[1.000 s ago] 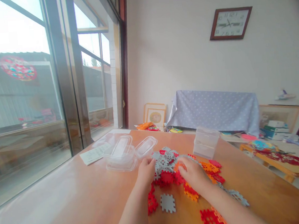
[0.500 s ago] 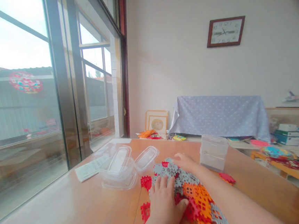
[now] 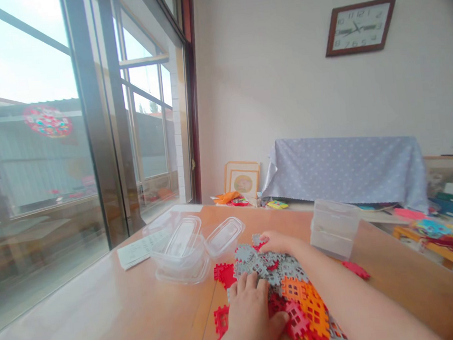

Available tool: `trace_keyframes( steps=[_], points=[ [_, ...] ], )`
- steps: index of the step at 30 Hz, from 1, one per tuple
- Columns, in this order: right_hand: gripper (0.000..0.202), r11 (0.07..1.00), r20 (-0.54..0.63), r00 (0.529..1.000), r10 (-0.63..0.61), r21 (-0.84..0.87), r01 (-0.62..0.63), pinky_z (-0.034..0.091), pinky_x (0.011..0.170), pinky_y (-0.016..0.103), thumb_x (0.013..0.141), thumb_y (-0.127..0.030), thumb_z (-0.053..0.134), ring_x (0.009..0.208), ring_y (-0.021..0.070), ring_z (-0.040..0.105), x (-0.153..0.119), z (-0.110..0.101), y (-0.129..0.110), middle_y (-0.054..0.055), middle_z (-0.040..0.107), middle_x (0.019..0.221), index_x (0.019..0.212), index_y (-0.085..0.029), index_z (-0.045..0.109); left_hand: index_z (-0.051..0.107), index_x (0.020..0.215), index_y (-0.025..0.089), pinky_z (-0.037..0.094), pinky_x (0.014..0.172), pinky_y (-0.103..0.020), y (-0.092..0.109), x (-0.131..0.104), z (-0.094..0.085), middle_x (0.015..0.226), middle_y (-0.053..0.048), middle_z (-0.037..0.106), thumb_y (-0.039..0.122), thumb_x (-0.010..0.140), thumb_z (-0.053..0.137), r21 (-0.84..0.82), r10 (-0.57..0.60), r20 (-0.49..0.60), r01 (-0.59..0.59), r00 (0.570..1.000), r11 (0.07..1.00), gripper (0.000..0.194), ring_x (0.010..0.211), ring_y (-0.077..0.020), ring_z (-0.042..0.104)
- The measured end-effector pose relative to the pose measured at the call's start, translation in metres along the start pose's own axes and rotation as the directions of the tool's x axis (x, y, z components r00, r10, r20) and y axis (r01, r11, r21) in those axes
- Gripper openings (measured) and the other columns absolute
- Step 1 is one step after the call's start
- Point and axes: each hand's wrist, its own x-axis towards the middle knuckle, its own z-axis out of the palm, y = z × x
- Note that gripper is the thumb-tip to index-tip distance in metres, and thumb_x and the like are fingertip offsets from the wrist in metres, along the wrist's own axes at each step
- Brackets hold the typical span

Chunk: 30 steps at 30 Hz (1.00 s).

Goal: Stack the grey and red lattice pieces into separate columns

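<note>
A heap of toothed plastic building tiles lies before me on the table: grey tiles at the back, orange tiles and red tiles nearer. My left hand rests on the heap's left side, palm down with fingers spread, gripping nothing. At the far edge, my right hand has its fingers bent in around a red tile and a grey tile; the palm side is hidden. My right forearm covers part of the heap's right side.
Clear plastic boxes with lids and another lid stand left of the heap, beside a paper sheet. A taller clear container is at the right. A stray red tile lies beyond my right forearm.
My right hand's fingers have closed in on tiles at the far edge, where they were stretched out before. My left hand stays nearly in place. The view has shifted slightly.
</note>
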Motion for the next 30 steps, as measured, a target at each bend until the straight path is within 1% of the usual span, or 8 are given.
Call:
trace_keyframes(
  steps=[4,8,13,17,22,24,26,30],
  points=[
    [0.034,0.986,0.017,0.998,0.067,0.15,-0.069,0.049,0.078,0.029,0.058,-0.025,0.081,0.086,0.0216,0.065,-0.023,-0.009,0.0,0.0,0.075,0.084,0.09,-0.02,0.075,0.063,0.123,0.03,0.03,0.11,-0.054,0.003,-0.001,-0.004,0.14,-0.008,0.055,0.068,0.073,0.058,-0.014,0.019,-0.013,-0.019,1.0,1.0,0.062,0.135,-0.0377,0.04],
    [0.031,0.94,0.039,0.995,0.09,0.327,-0.098,0.051,0.076,0.029,0.065,-0.028,0.074,0.081,0.0188,0.066,-0.045,-0.018,-0.002,0.001,0.075,0.086,0.095,-0.02,0.073,0.062,0.125,0.026,0.034,0.106,-0.051,0.006,0.0,-0.007,0.131,-0.011,0.06,0.063,0.07,0.063,-0.004,-0.022,-0.007,0.022,1.0,1.0,0.067,0.126,-0.0359,0.048],
    [0.041,0.858,0.148,0.988,0.041,0.501,-0.111,0.055,0.073,0.032,0.073,-0.036,0.073,0.076,0.0183,0.068,-0.07,-0.02,-0.015,0.003,0.075,0.092,0.111,-0.023,0.067,0.032,0.154,0.019,0.029,0.113,-0.048,0.008,0.004,-0.008,0.152,-0.013,0.045,0.068,0.059,0.07,-0.052,-0.126,0.005,0.126,0.992,0.991,0.114,0.138,-0.0365,0.039],
    [0.042,0.818,0.208,0.977,-0.051,0.569,-0.079,0.055,0.078,0.032,0.075,-0.046,0.078,0.085,0.0195,0.068,-0.092,-0.012,-0.036,0.006,0.074,0.098,0.107,-0.02,0.069,0.014,0.159,0.016,0.029,0.115,-0.045,0.005,0.006,-0.007,0.159,-0.015,0.034,0.08,0.054,0.068,-0.139,-0.143,-0.022,0.139,0.989,0.98,0.134,0.145,-0.0363,0.03],
    [0.052,0.775,0.291,0.947,-0.139,0.627,-0.079,0.053,0.077,0.031,0.083,-0.062,0.067,0.089,0.0194,0.069,-0.112,-0.016,-0.051,0.009,0.074,0.106,0.114,-0.02,0.068,0.02,0.157,0.018,0.032,0.113,-0.039,0.001,0.011,-0.007,0.155,-0.015,0.04,0.077,0.065,0.062,-0.166,-0.155,-0.117,0.134,0.981,0.977,0.117,0.143,-0.0335,0.036],
    [0.056,0.806,0.219,0.97,-0.109,0.59,-0.043,0.053,0.077,0.03,0.087,-0.065,0.06,0.092,0.0196,0.07,-0.113,-0.025,-0.045,0.011,0.074,0.108,0.119,-0.02,0.066,0.032,0.151,0.022,0.034,0.11,-0.039,0.001,0.012,-0.009,0.15,-0.013,0.046,0.069,0.073,0.059,-0.141,-0.182,-0.152,0.16,0.972,0.977,0.095,0.139,-0.0322,0.041],
    [0.059,0.875,0.042,0.999,-0.029,0.484,0.005,0.053,0.078,0.03,0.091,-0.068,0.049,0.095,0.0202,0.07,-0.11,-0.037,-0.032,0.012,0.074,0.11,0.122,-0.02,0.063,0.041,0.144,0.022,0.035,0.11,-0.039,0.004,0.013,-0.013,0.147,-0.012,0.05,0.055,0.079,0.056,-0.099,-0.218,-0.2,0.202,0.955,0.974,0.074,0.136,-0.031,0.044],
    [0.059,0.971,-0.235,0.967,0.1,0.237,-0.043,0.05,0.085,0.033,0.092,-0.066,0.046,0.105,0.0253,0.066,-0.101,-0.057,0.004,0.013,0.072,0.113,0.118,-0.017,0.065,0.046,0.142,0.023,0.026,0.116,-0.044,0.015,0.007,-0.022,0.152,-0.009,0.045,0.037,0.082,0.054,-0.014,-0.144,-0.296,0.147,0.944,0.989,0.063,0.144,-0.0296,0.032]
  ],
)
